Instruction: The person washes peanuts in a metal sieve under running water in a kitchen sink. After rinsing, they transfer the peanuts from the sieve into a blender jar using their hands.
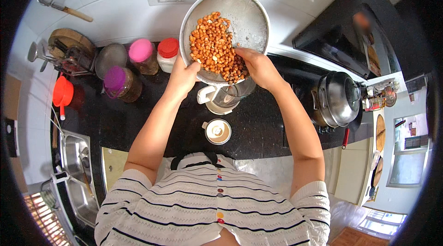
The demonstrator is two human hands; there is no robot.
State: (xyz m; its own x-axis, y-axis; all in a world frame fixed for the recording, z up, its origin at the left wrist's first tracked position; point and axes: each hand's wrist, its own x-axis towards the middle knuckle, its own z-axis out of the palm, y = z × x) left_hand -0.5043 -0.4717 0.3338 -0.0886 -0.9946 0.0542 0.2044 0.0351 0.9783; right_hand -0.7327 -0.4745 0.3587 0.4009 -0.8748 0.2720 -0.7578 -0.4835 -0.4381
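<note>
A round metal plate (251,20) is raised over the counter, tilted toward me and heaped with reddish-brown roasted peanuts (207,43). My left hand (183,77) grips its lower left rim, thumb over the edge. At the lower right, my right hand (262,67) closes on the rim, its fingertips reaching inside beside the peanuts; its underside is hidden. Directly below the plate stands a clear mixer jar (237,93) with a white handle, partly covered by the plate. Nearer to me, a small round white-and-metal piece (218,131) sits on the black counter.
Jars with purple (115,80), pink (142,50) and red (168,48) lids stand left. A red strainer-like utensil (62,93) lies near the steel sink (80,179). On the right are a covered metal pan (339,98) on the stove and a black range hood (341,34).
</note>
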